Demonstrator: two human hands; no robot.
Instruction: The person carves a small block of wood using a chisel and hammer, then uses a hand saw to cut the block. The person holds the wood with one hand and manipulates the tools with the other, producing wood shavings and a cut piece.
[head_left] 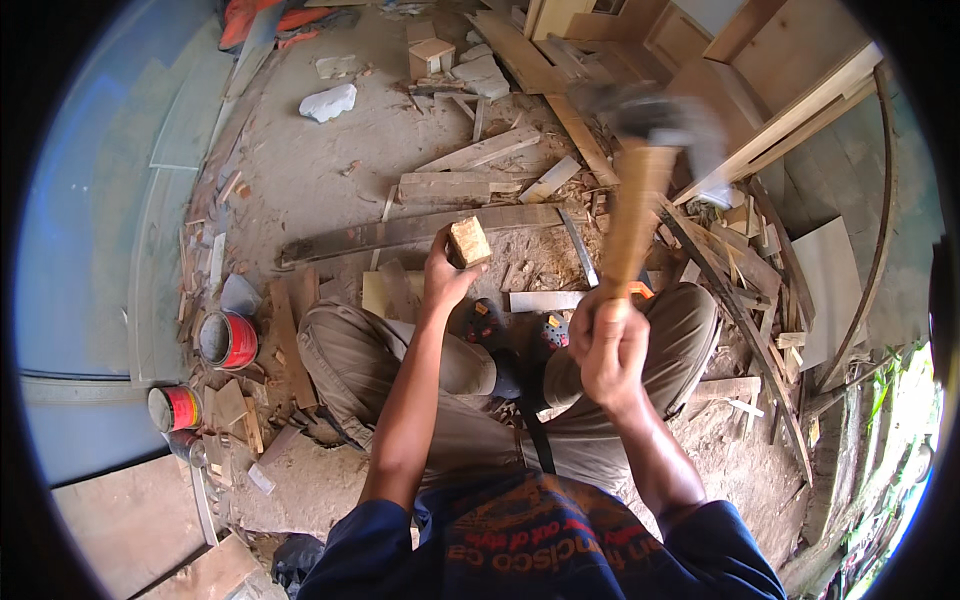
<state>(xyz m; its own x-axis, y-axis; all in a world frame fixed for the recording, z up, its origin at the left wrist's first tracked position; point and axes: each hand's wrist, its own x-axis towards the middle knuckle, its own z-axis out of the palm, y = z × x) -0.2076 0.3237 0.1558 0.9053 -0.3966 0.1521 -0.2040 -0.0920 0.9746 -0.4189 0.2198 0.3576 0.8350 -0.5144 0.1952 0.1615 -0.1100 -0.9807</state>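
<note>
Mid-frame, the left hand [445, 275] gripped a wood block [469, 241] (unstruck yet) while the right hand [608, 345] clenched a raised hammer [640, 170].

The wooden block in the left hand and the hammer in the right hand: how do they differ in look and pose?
The block is short, squarish and sharp in the picture; the hammer is long, and its grey head is blurred. The left hand holds the block low, near the planks on the ground; the right hand holds the hammer raised, its handle pointing up and away. Both show pale brown wood, and each is gripped by one hand.
</note>
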